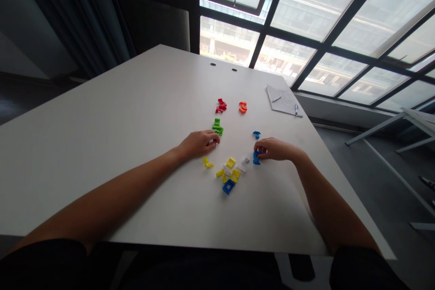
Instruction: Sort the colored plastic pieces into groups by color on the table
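My right hand [276, 148] has its fingertips closed on a blue plastic piece [256, 159] at the right of the group. Just beyond it lies another small blue piece [257, 134]. My left hand [201, 143] rests on the table beside the green pieces [217, 128], fingers loosely bent with a gap between thumb and fingertips and nothing seen in them. Between and nearer than the hands are scattered yellow pieces [235, 175], whitish pieces [241, 169] and a square blue frame piece [228, 186]. One yellow piece [207, 162] sits apart, closer to my left hand.
Farther back on the white table [149, 95] are a cluster of red pieces [220, 106] and one of orange pieces [242, 108]. Paper sheets [283, 99] with two pens lie at the right edge. Two round holes show near the far edge, by the windows.
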Demonstrator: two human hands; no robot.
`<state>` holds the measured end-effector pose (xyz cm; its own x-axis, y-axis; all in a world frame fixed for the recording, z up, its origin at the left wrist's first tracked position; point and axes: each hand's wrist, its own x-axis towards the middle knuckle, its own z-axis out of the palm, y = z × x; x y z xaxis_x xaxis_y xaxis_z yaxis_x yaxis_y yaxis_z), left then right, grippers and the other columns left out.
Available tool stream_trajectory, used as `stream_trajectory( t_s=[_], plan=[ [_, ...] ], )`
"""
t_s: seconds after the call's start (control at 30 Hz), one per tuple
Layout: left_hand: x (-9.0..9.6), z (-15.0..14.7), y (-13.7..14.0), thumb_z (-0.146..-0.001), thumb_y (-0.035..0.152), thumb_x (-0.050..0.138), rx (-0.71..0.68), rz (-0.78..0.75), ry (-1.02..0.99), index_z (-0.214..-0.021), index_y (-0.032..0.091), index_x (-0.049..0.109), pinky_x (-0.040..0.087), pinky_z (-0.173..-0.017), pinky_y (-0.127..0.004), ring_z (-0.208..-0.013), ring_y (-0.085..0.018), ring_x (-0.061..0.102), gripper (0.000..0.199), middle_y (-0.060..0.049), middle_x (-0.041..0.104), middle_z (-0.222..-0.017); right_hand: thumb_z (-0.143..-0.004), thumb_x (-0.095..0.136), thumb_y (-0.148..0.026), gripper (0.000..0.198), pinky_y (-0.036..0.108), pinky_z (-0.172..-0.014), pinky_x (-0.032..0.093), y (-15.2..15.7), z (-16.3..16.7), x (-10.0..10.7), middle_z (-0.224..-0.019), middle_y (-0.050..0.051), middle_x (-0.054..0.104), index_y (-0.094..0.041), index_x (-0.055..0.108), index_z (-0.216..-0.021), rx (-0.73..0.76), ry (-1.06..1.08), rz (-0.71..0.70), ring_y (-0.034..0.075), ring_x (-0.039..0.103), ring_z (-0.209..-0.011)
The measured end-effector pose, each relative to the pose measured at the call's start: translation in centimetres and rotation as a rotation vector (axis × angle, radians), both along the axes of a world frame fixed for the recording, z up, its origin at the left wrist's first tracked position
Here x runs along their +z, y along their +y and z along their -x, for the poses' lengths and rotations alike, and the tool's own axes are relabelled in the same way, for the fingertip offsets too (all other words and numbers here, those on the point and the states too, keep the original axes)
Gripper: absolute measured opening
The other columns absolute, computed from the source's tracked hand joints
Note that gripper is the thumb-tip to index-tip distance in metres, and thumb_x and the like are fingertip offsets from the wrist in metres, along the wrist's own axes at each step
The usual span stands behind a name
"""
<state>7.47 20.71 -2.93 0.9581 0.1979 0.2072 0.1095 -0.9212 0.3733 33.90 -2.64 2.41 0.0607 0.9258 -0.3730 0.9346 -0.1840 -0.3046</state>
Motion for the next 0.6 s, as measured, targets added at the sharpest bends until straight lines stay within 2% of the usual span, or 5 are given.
stream_trajectory(
  t_s=[0.23, 0.37, 0.47, 0.6],
  plan=[
    [0.1, 0.0, -0.1, -0.094, 0.032, 0.053, 0.012, 0.005, 0.006, -0.103, 0.029, 0.074, 0.047, -0.07, -0.028, -0.079, -0.017, 0.066, 0.023, 0.0, 0.075, -0.111, -0.093, 0.066, -0.031, 0.022, 0.032, -0.074, 0.052, -0.3, -2.1, -0.7, -0.101, 0.008, 0.077, -0.022, 0.077, -0.11, -0.176, -0.154, -0.231, 0.023, 0.07, -0.087],
    [0.2, 0.0, -0.1, -0.094, 0.032, 0.053, 0.008, 0.007, 0.008, -0.103, 0.029, 0.074, 0.046, -0.07, -0.027, -0.079, -0.017, 0.066, 0.023, 0.0, 0.074, -0.109, -0.094, 0.065, -0.027, 0.025, 0.031, -0.073, 0.052, -0.3, -2.1, -0.7, -0.106, 0.009, 0.076, -0.021, 0.076, -0.116, -0.207, -0.206, -0.306, 0.022, 0.07, -0.086],
    [0.1, 0.0, -0.1, -0.094, 0.032, 0.053, 0.01, 0.006, 0.011, -0.103, 0.029, 0.074, 0.046, -0.069, -0.028, -0.078, -0.017, 0.065, 0.023, 0.0, 0.074, -0.109, -0.093, 0.065, -0.026, 0.028, 0.03, -0.074, 0.052, -0.1, -1.8, -1.0, -0.108, 0.01, 0.076, -0.021, 0.076, -0.119, -0.2, -0.211, -0.332, 0.021, 0.07, -0.086],
    [0.1, 0.0, -0.1, -0.094, 0.032, 0.053, 0.009, -0.001, 0.006, -0.103, 0.029, 0.073, 0.045, -0.069, -0.028, -0.078, -0.017, 0.065, 0.022, 0.001, 0.074, -0.11, -0.093, 0.066, -0.025, 0.028, 0.029, -0.074, 0.052, 0.2, -1.3, -1.7, -0.112, 0.009, 0.076, -0.023, 0.077, -0.119, -0.152, -0.2, -0.298, 0.02, 0.07, -0.086]
  ],
)
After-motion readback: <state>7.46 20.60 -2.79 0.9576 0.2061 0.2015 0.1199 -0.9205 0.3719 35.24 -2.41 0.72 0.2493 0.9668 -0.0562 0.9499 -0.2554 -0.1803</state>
